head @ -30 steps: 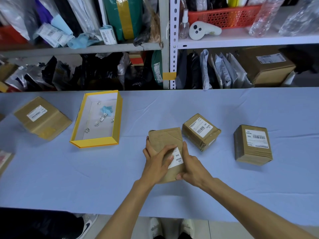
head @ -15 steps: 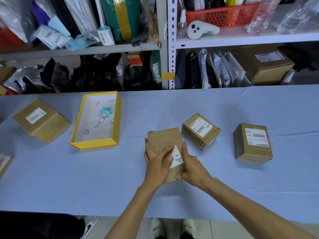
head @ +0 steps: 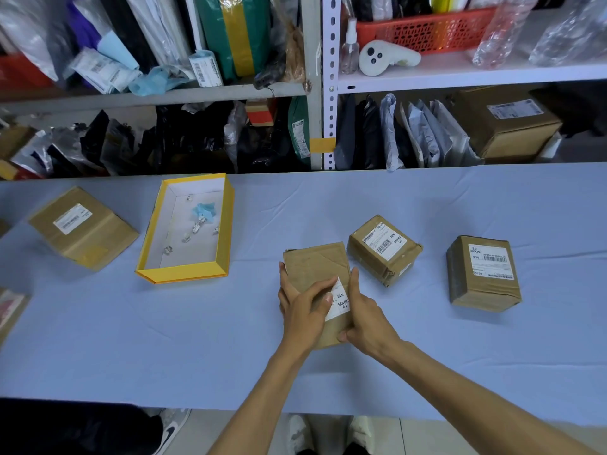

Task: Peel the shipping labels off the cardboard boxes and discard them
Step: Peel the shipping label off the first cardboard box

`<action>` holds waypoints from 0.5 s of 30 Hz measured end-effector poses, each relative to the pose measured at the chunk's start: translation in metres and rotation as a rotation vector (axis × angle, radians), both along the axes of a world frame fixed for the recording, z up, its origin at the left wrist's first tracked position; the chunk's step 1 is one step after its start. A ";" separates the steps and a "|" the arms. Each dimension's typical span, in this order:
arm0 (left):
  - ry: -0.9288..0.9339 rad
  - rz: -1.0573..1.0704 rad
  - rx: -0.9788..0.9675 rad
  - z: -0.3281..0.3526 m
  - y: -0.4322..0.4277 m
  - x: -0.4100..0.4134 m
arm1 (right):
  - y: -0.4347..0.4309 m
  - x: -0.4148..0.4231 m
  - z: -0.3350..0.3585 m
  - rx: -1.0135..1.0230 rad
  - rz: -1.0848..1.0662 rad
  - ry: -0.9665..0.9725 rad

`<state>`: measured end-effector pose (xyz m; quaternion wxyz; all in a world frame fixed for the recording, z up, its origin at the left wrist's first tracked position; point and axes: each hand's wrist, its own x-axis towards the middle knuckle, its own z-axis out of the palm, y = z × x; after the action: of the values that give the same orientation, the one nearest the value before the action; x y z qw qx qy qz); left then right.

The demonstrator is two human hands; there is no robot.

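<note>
A flat brown cardboard box (head: 315, 267) lies on the blue table in front of me. Its white shipping label (head: 340, 300) reads "MX MXRC 03" and shows between my hands. My left hand (head: 302, 307) lies over the box with its fingertips on the label's left edge, covering part of the label. My right hand (head: 364, 316) grips the box's right side and near corner. Two more labelled boxes (head: 384, 249) (head: 483, 274) stand to the right, and another (head: 82, 226) sits at the far left.
An open yellow box (head: 226, 224) with small scraps and a blue bit inside sits left of centre. Shelves (head: 315, 87) packed with parcels and bags rise behind the table. The table's near edge (head: 197, 407) runs across the bottom, shoes below it.
My left fingers have slid slightly along the label's left edge. The box and my right hand have barely moved. The view has shifted a little.
</note>
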<state>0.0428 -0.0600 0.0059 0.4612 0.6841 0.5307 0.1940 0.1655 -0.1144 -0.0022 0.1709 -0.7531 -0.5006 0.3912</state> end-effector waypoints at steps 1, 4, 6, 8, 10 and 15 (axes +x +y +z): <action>-0.004 0.007 -0.013 0.001 0.000 0.000 | 0.000 -0.001 0.000 0.003 -0.001 -0.004; -0.016 0.016 -0.035 0.004 0.000 0.000 | 0.000 -0.002 0.001 0.006 -0.005 -0.005; -0.020 0.016 -0.040 0.005 0.002 0.000 | 0.000 -0.002 0.001 0.007 -0.007 -0.004; -0.026 0.026 -0.051 0.005 0.005 0.001 | 0.000 -0.003 0.002 0.002 -0.009 -0.005; -0.033 0.028 -0.066 0.006 0.007 0.001 | 0.000 -0.003 0.002 -0.003 -0.011 -0.009; -0.043 0.003 -0.084 0.004 0.012 0.000 | 0.000 -0.003 0.002 -0.001 -0.002 -0.013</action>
<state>0.0428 -0.0475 0.0097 0.5006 0.6590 0.5293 0.1869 0.1624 -0.1147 -0.0001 0.1677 -0.7562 -0.5007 0.3865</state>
